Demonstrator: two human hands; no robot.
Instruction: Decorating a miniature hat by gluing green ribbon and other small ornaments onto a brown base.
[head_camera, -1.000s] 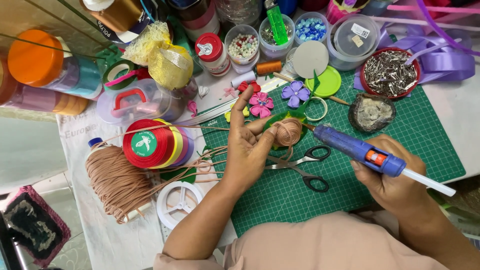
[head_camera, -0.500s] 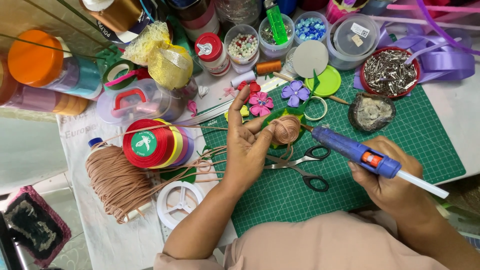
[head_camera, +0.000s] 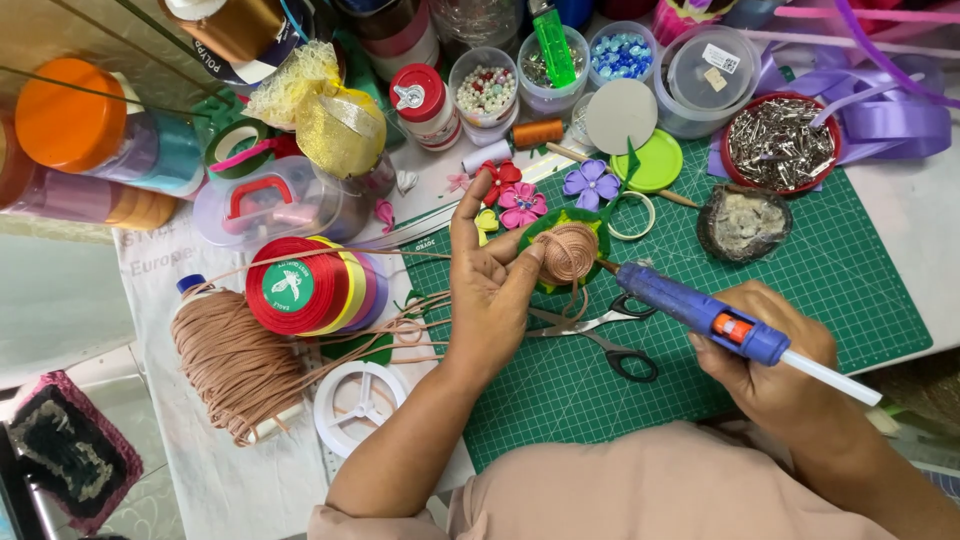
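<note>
On the green cutting mat (head_camera: 860, 290), the left hand (head_camera: 495, 285) pinches a coiled tan cord disc (head_camera: 568, 252). Just right of the disc, the right hand (head_camera: 775, 355) grips a blue glue gun (head_camera: 700, 315), nozzle touching its edge.

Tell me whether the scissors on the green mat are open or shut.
Open: the scissors lie flat on the cutting mat with blades spread apart, below the left hand.
</note>
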